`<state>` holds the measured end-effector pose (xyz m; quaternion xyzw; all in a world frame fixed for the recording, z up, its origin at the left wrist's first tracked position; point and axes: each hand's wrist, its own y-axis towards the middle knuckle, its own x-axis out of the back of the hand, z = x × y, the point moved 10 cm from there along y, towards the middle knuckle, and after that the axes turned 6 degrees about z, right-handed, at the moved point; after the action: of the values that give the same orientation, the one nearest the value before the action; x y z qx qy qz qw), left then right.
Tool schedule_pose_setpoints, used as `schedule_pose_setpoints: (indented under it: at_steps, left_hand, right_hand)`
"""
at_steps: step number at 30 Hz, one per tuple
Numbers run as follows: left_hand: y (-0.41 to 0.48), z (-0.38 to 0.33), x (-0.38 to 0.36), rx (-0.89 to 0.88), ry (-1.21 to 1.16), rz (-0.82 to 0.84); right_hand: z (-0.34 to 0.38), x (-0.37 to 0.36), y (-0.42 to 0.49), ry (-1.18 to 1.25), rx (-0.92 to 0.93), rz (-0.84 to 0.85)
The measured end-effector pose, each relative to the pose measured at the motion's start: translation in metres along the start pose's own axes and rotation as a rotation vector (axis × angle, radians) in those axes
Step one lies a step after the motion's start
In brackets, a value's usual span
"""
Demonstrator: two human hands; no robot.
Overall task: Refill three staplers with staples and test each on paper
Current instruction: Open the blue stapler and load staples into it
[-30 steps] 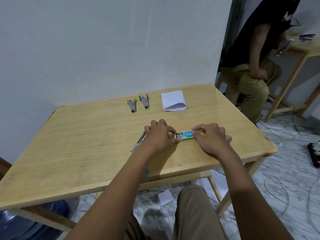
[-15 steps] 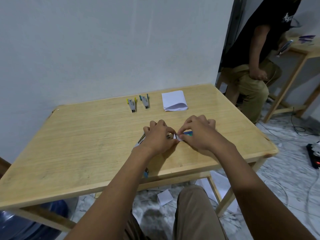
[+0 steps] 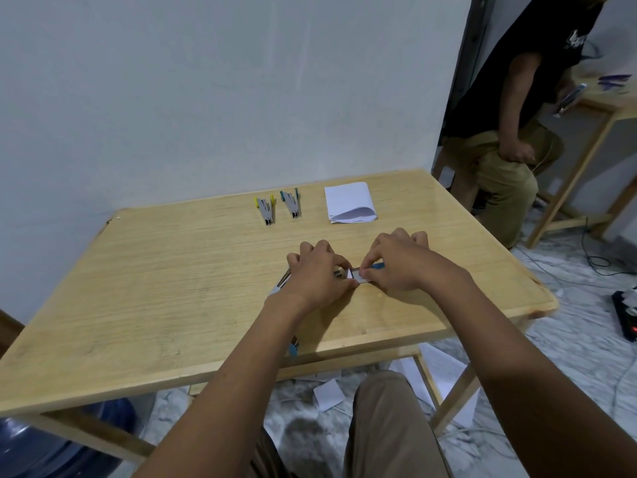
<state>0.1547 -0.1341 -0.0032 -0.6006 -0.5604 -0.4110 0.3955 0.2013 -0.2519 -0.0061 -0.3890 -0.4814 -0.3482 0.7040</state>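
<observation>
I see both hands at the middle of the wooden table [image 3: 138, 288], close together and nearly touching at the fingertips. My left hand [image 3: 315, 274] is curled, fingers bent down onto the table, thumb and forefinger pinched toward the small staple box [image 3: 360, 276]. Part of a stapler [image 3: 281, 282] sticks out from under this hand on its left side; whether the hand grips it or only covers it, I cannot tell. A small blue piece [image 3: 293, 349] shows past the left forearm near the front table edge; I cannot tell what it belongs to.

My right hand [image 3: 400, 262] is also curled, thumb and forefinger closed on the right end of the staple box. The box lies on the table between the two hands, a white flap showing at its left end and a blue-green edge at its right. Most of it is hidden by the fingers.

Farther back, near the wall, lie two more staplers side by side but apart: one with yellow tips [image 3: 265, 210], one with green tips [image 3: 291, 203]. Just right of them lies a folded stack of white paper [image 3: 350, 201]. None of these is touched.

A second person [image 3: 527, 108] sits beyond the right table corner. Paper scraps [image 3: 329, 395] lie on the floor under the table.
</observation>
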Motion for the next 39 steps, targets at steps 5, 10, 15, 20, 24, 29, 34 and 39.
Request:
schedule_pose_setpoints:
  at_steps: [5,10,15,20,24,29,34,39]
  left_hand:
    - [0.000,0.000,0.000,0.002,-0.004,0.005]
    - [-0.001,-0.001,0.001,0.006,0.005,0.009]
    - [0.000,-0.001,0.000,0.017,0.019,0.020]
    - [0.001,-0.004,0.000,0.002,0.035,0.029]
    - [0.003,-0.007,-0.004,-0.017,0.034,0.054]
    - [0.007,-0.016,-0.010,-0.043,0.079,0.065]
    - [0.011,-0.023,-0.014,-0.030,0.091,0.081]
    - [-0.007,0.010,0.022,0.064,-0.094,-0.101]
  right_hand:
    - [0.006,0.001,-0.001,0.003,0.031,0.038]
    - [0.008,-0.002,-0.002,0.039,0.076,0.078]
    - [0.001,0.001,-0.005,0.249,0.077,0.018]
    - [-0.036,0.010,-0.017,0.557,-0.038,-0.231]
    - [-0.056,-0.001,-0.027,0.574,-0.094,-0.343]
    - [-0.053,-0.008,-0.031,0.592,-0.075,-0.377]
    - [-0.055,0.000,-0.035,0.510,-0.100,-0.477]
    - [-0.061,0.008,-0.042,0.443,-0.093,-0.583]
